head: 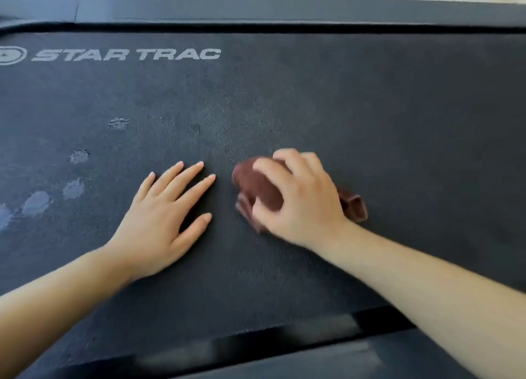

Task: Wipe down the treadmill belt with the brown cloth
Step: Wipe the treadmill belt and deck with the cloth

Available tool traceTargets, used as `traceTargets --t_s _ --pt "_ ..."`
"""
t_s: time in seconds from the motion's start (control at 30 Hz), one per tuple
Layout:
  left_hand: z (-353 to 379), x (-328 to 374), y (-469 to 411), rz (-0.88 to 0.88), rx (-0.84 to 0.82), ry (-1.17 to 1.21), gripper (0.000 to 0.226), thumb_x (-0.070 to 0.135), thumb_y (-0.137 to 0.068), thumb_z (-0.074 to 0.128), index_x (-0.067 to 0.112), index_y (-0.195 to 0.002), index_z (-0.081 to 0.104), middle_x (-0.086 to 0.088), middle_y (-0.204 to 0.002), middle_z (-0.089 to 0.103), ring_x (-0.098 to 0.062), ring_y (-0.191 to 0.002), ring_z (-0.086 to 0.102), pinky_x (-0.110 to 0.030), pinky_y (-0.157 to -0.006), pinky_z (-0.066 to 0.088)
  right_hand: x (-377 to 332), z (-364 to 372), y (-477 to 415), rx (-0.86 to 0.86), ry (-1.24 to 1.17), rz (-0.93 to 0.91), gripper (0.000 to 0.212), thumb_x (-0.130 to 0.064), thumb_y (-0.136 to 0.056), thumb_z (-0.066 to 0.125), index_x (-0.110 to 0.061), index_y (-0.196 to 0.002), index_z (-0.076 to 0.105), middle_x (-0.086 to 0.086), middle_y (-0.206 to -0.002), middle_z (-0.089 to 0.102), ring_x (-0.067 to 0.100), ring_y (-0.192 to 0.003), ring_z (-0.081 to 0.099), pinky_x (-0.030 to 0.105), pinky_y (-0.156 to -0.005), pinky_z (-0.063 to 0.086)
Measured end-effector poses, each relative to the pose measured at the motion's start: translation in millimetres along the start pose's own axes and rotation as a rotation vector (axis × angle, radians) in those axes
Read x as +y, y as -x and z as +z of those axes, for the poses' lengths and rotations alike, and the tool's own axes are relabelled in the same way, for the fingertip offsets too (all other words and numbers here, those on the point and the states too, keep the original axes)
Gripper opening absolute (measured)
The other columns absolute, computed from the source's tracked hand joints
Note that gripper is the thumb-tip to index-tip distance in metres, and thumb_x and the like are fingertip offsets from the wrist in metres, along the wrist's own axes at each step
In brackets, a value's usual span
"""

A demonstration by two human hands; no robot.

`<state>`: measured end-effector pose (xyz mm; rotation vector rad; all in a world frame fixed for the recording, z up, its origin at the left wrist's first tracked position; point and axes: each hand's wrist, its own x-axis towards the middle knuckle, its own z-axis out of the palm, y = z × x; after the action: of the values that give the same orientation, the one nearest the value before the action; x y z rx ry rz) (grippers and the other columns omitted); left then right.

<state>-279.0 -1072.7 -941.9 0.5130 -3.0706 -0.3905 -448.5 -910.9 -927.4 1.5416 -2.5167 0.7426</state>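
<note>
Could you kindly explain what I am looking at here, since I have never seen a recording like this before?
There is no robot here. This is one picture from a camera worn on a person's head, looking forward and down at their own two bare hands.

The dark textured surface is a treadmill belt, printed with a STAR TRAC logo. The smoother dark strip along the top is the treadmill's far side rail.

The left hand rests flat on the belt with its fingers straight and holds nothing. The right hand grips a bunched brown cloth against the belt, and one corner of the cloth sticks out behind the hand.

Several pale smudges mark the belt to the left of the left hand. The picture does not show what they are.
</note>
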Motion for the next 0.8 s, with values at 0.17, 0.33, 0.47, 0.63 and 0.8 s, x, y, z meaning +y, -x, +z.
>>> traceTargets --t_s 0.17,0.33,0.47,0.63,0.8 --pt "-2.2 6.6 0.2 -0.043 0.037 0.005 0.066 0.056 -0.084 0.023 0.028 -0.141 0.039 0.004 -0.152 0.029 -0.023 -0.143 0.021 -0.047 -0.115 0.013 20.0 9.3 -54.0 -0.025 0.100 0.174 0.043 -0.042 -0.079 0.056 -0.027 -0.120 0.056 0.002 -0.118 0.051 0.031 -0.104 0.044 0.045 -0.079 0.049" --pt "-0.7 6.3 0.9 -0.045 0.049 -0.012 0.067 0.057 -0.083 0.022 0.029 -0.142 0.037 0.003 -0.153 0.029 -0.024 -0.142 0.020 -0.048 -0.115 0.013 1.4 -2.1 -8.1 -0.075 0.073 0.085 0.045 -0.042 -0.076 0.056 -0.025 -0.118 0.057 0.004 -0.119 0.051 0.033 -0.101 0.044 0.048 -0.081 0.048" --pt "0.0 4.4 1.0 -0.037 0.037 -0.015 0.068 0.058 -0.083 0.020 0.030 -0.144 0.033 0.004 -0.154 0.025 -0.023 -0.143 0.017 -0.047 -0.115 0.011 -25.1 -22.0 64.2 -0.111 0.002 -0.028 0.047 -0.044 -0.070 0.053 -0.023 -0.111 0.061 0.007 -0.117 0.055 0.035 -0.098 0.049 0.047 -0.076 0.049" --pt "-5.0 -10.1 4.0 0.023 -0.003 -0.029 0.063 0.058 -0.087 0.024 0.034 -0.145 0.030 0.006 -0.155 0.021 -0.018 -0.144 0.015 -0.046 -0.115 0.010 -41.9 -26.6 96.8 -0.174 0.001 -0.154 0.047 -0.043 -0.070 0.058 -0.024 -0.112 0.062 0.008 -0.118 0.058 0.036 -0.100 0.052 0.048 -0.072 0.050" --pt "-13.5 -37.3 14.2 -0.026 0.013 -0.033 0.064 0.060 -0.084 0.018 0.039 -0.143 0.031 0.005 -0.155 0.021 -0.018 -0.144 0.016 -0.049 -0.114 0.011 -53.3 -8.7 65.9 -0.148 -0.011 -0.147 0.046 -0.046 -0.071 0.056 -0.023 -0.110 0.065 0.006 -0.116 0.059 0.035 -0.100 0.053 0.047 -0.069 0.051"
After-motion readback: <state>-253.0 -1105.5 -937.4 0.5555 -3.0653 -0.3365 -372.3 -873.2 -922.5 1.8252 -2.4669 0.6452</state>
